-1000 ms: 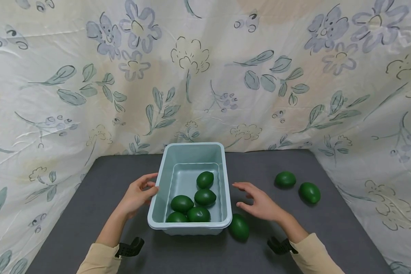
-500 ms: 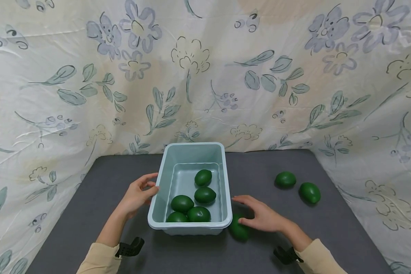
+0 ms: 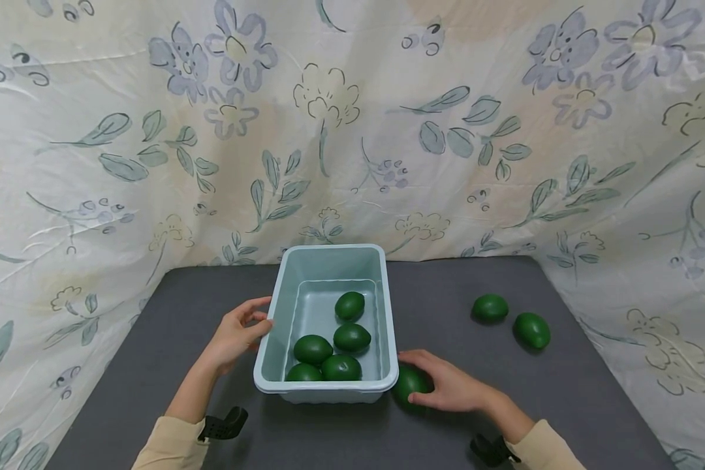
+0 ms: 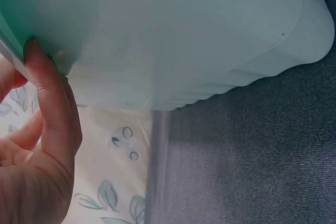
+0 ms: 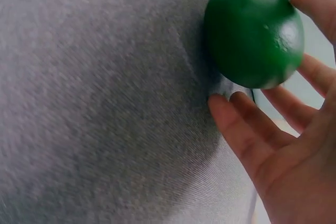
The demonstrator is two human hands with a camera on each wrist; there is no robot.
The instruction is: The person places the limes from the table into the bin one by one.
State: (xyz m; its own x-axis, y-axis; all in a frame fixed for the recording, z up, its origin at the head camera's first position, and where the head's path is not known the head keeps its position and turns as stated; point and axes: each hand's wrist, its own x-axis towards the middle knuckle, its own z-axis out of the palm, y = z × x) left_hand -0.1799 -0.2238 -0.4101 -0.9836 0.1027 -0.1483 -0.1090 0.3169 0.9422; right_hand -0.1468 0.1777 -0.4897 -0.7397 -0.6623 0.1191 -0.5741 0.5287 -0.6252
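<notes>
A pale blue-green plastic tub (image 3: 323, 386) holds several glossy dark green avocados (image 3: 352, 337). My left hand (image 3: 238, 334) pinches the left rim of the tub; in the left wrist view its fingers (image 4: 52, 103) bend over the edge beside the tub wall (image 4: 184, 35). Beside the tub's near right corner, another avocado (image 3: 410, 386) lies on the table. My right hand (image 3: 446, 384) is spread around this avocado from the right. In the right wrist view, the thumb and fingers (image 5: 252, 140) stand apart about the avocado (image 5: 254, 35), not curled tight. Whether they touch it is unclear.
Two more avocados, one to the left (image 3: 490, 308) and one to the right (image 3: 531, 331), lie on the dark grey table (image 3: 435, 287) at the far right. A floral cloth (image 3: 352, 163) hangs behind and at both sides.
My right hand has come down and nearer, from above the loose avocado to around it. The rearmost avocado in the tub rocked slightly. My left hand stayed on the rim.
</notes>
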